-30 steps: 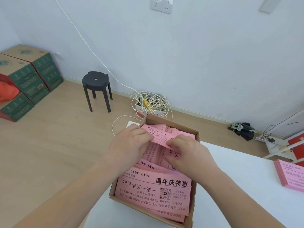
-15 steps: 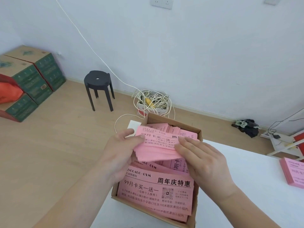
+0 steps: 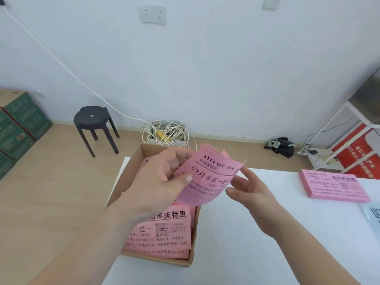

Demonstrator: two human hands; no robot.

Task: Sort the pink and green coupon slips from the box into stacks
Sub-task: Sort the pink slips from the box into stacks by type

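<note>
My left hand (image 3: 162, 179) grips a bunch of pink coupon slips (image 3: 209, 175), lifted above the cardboard box (image 3: 127, 188) at the table's left edge. More pink slips (image 3: 170, 233) lie in the box below. My right hand (image 3: 248, 192) hovers just right of the lifted bunch with relaxed fingers and holds nothing. A neat stack of pink slips (image 3: 333, 188) sits on the white table (image 3: 246, 243) to the right. No green slips are visible.
A blue-and-white printed sheet (image 3: 373, 217) shows at the right edge. Beyond the table on the floor are a black stool (image 3: 94, 122), a bin of tangled white cable (image 3: 166, 132), green cartons (image 3: 18, 128) and a white rack (image 3: 349, 140).
My left hand has lifted the bunch of pink slips out of the box and to the right. My right hand has let go of them and now hovers beside them.
</note>
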